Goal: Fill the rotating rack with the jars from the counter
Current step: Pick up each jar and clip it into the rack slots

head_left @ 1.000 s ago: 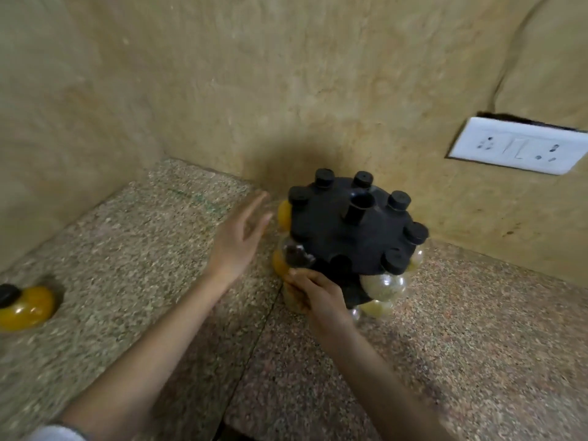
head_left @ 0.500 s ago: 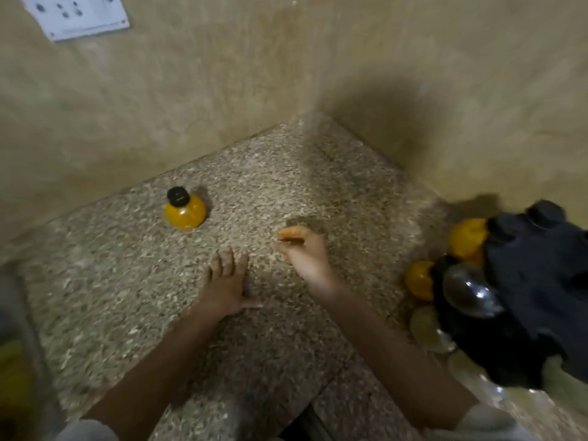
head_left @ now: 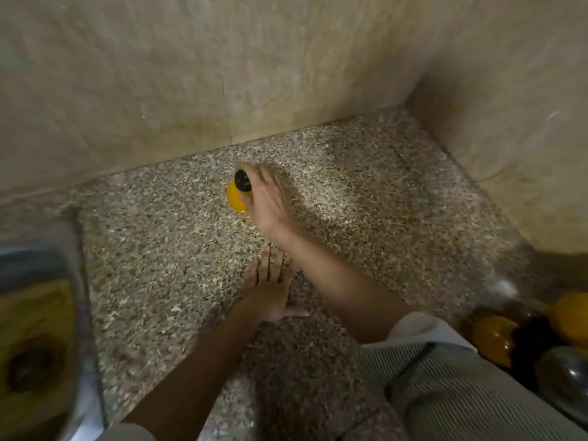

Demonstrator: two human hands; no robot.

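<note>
A small round jar (head_left: pixel 234 198) with yellow contents and a black cap stands on the speckled granite counter (head_left: pixel 159 249) near the back wall. My right hand (head_left: pixel 270 202) reaches across to it, fingers curled around its right side and cap. My left hand (head_left: pixel 270 288) rests flat on the counter, fingers apart, partly under my right forearm. The black rotating rack (head_left: pixel 537 345) is at the right edge, only partly in view and blurred, with yellow and clear jars in it.
A steel sink (head_left: pixel 38 329) with a drain lies at the left edge. Beige stone walls meet in a corner behind the counter. My striped sleeve (head_left: pixel 461 393) covers the lower right.
The view swung left, away from the rack. My right hand left the rack, crossed the counter and closed around the yellow jar. My left hand came down flat on the counter.
</note>
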